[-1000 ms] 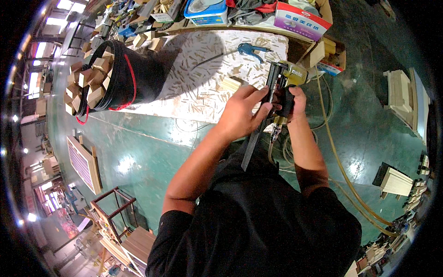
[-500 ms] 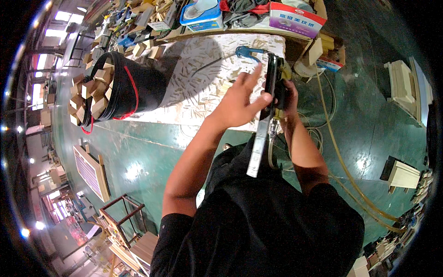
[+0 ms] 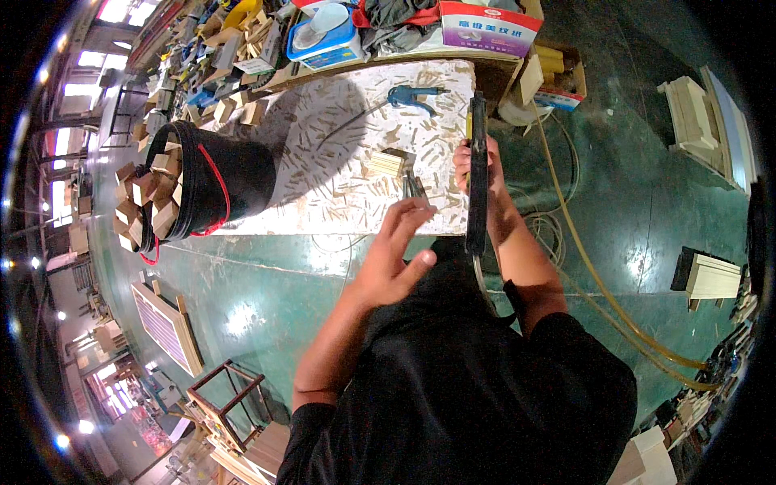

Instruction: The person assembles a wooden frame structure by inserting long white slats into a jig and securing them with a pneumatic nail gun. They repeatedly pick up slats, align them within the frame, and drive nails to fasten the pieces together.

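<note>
Worktable (image 3: 323, 174), centre frame, strewn with wood scraps; black bucket (image 3: 214, 190) of blocks at its left. Right hand (image 3: 477, 166) grips a long black nail gun (image 3: 477, 182) upright at the table's near edge. Left hand (image 3: 396, 255), fingers spread and empty, hovers below a small wood block (image 3: 388, 163). Step in hand, probably: between fastenings; next calls for seating the block.

I've got one view only, the head camera, worn up top and looking steeply down over my own black-clad chest. Fisheye, so edges bend hard toward the rim. Both forearms enter from 6 o'clock; the left hand (image 3: 394, 257) and right hand (image 3: 477, 166) sit near centre, close. The worktable (image 3: 323, 153) runs toward 12 o'clock, green floor (image 3: 630, 186) at 3.
</note>
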{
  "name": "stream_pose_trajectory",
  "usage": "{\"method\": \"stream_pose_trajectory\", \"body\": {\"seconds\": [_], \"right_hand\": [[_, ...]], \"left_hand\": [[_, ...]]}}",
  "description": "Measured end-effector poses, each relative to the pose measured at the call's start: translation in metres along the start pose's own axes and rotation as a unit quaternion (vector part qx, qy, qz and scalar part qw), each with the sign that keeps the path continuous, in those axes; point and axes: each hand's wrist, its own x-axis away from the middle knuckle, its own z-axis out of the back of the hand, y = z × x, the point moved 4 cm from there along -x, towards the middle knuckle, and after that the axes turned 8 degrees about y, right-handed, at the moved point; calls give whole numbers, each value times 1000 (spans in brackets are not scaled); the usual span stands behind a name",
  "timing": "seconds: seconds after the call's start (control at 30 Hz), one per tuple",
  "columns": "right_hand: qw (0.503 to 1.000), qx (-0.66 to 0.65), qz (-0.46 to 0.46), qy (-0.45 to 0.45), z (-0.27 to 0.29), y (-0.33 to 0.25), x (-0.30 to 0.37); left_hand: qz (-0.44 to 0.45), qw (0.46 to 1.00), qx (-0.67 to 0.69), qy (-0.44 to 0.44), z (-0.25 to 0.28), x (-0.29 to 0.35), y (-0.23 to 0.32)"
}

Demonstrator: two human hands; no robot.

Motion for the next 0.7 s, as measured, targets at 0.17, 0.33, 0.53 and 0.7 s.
{"method": "stream_pose_trajectory", "body": {"seconds": [0.17,0.33,0.53,0.7], "right_hand": [[981,93,109,132,-30,-1,8],[969,128,150,147,-57,8,8],[952,184,142,198,-74,11,20],[942,191,152,228,-111,14,35]], "left_hand": [[-60,997,-53,-6,-14,9,29],[-128,980,-141,55,-36,1,32],[-104,980,-146,84,-35,-1,30],[-83,992,-31,91,-25,-12,20]]}}
